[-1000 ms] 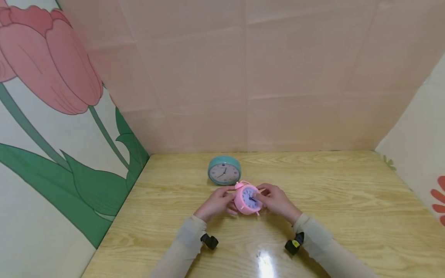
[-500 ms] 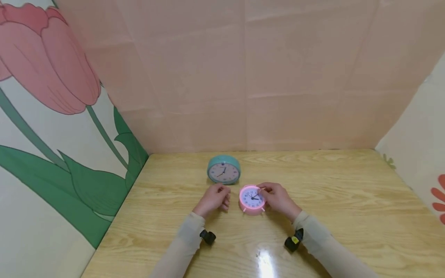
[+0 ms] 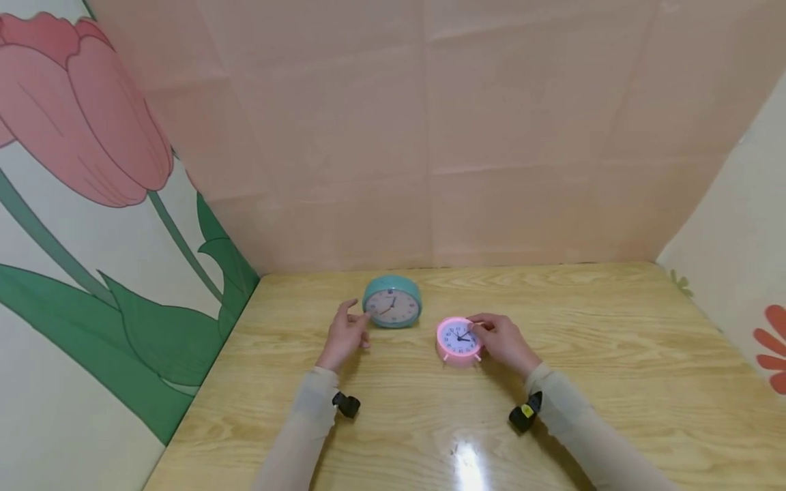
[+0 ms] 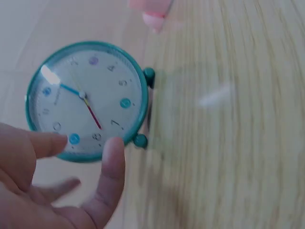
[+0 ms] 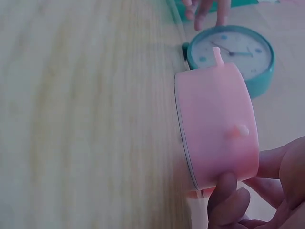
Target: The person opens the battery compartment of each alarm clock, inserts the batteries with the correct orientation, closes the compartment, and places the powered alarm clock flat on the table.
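Note:
A pink alarm clock (image 3: pixel 458 335) with a white dial is in my right hand (image 3: pixel 505 344), whose thumb and fingers grip its right side. Its face points up toward me, and its two short feet stick out at the front. In the right wrist view, the pink clock (image 5: pixel 217 126) shows side-on, close to the wood; whether it touches the table I cannot tell. My left hand (image 3: pixel 345 335) is at the left edge of a round teal clock (image 3: pixel 393 305), with its fingers apart and partly bent. In the left wrist view, thumb and finger overlap the rim of the teal clock (image 4: pixel 86 102).
The teal clock stands on the wood-grain table (image 3: pixel 393 409), left of and behind the pink one. A pinkish-beige sheet (image 3: pixel 430 136) rises along the back edge. Walls with painted flowers (image 3: pixel 110 129) flank both sides.
My left hand has let go of the pink clock and moved left to the teal clock. My right hand has kept the pink clock, turned it to face me and shifted it slightly right.

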`<state>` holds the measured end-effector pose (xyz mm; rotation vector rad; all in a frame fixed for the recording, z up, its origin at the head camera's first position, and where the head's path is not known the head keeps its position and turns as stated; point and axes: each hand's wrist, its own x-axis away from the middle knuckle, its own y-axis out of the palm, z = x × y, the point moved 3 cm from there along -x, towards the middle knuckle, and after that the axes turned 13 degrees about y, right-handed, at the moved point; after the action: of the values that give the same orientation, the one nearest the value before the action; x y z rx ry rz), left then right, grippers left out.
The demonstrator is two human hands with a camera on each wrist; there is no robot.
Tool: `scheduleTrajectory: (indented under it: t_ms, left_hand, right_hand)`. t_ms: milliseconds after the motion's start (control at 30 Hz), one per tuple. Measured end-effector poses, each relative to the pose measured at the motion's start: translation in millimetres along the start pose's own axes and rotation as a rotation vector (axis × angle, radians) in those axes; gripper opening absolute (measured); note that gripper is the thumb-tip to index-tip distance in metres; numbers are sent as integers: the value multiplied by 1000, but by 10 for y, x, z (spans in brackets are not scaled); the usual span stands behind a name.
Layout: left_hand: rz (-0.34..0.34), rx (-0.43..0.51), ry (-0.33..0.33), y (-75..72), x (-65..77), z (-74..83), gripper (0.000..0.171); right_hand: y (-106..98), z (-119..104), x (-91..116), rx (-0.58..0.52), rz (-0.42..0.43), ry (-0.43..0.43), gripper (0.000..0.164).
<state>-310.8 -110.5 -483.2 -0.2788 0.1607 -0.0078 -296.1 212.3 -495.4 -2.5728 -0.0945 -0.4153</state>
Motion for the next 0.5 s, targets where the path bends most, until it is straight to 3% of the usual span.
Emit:
scheduleTrajectory:
  t_ms: [267,500]
  left_hand:
    - [-115,60,85,-45,-164,-131,67]
    - [-182,50,147,-73,-237,-118,56]
  right_hand:
    - [-120,11,-105,30,56,12,36]
    - [-202,15,-195,-6,86,19,35]
